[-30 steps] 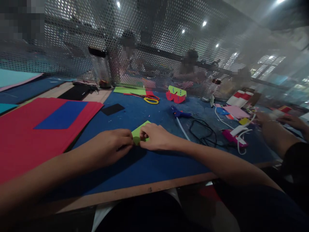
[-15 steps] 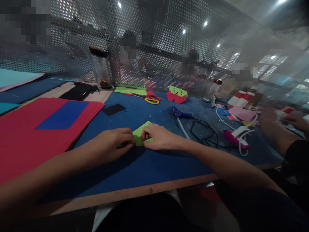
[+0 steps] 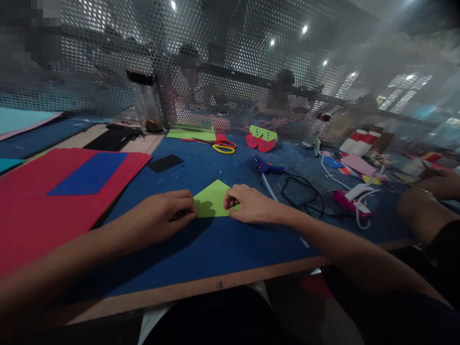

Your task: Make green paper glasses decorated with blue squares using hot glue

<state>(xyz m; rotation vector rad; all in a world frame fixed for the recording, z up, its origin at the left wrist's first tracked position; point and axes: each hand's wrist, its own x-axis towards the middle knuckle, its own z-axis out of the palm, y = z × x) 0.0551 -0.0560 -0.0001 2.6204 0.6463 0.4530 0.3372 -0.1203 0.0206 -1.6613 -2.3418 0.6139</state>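
The flattening of a crease along the near edge of the paper (image 3: 210, 201) is judged to be in hand. The paper is spread as a matte green triangle on the tabletop (image 3: 161, 273). Its left corner is met by the curled fingers of the left hand (image 3: 170, 208), its right side by those of the right hand (image 3: 251, 205) — whether pinched or merely pressed cannot be told. Even pressure seems called for next. Left of the paper, smooth red sheets (image 3: 36, 211) are stacked.

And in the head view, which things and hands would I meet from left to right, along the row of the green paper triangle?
Red sheets, left hand, green paper triangle, right hand, black cord, magenta device, co-worker's arm.
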